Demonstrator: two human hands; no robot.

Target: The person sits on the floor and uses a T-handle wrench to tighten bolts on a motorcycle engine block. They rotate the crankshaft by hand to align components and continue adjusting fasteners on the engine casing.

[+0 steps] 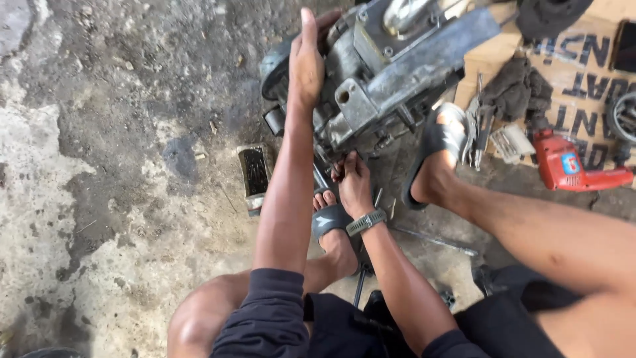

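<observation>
- Pressing flat, the left hand (307, 63) lies with fingers stretched out and together against the upper side of the grey engine casing (381, 63), thumb wrapped round its edge.
- Pinched narrow, the right hand (354, 185) works at the underside of the same casing; its fingertips close on some small part there, too hidden to name. A grey watch (366, 222) sits on that wrist.
- The casing rests tilted on the stained concrete floor (119, 166), between the person's two sandalled feet.
- Just left of the arms lies a small dark rectangular block (254, 174).
- Right of the casing, on flattened cardboard (583, 59), lie a dirty rag (517, 86), loose hand tools and a red power drill (570, 167).
</observation>
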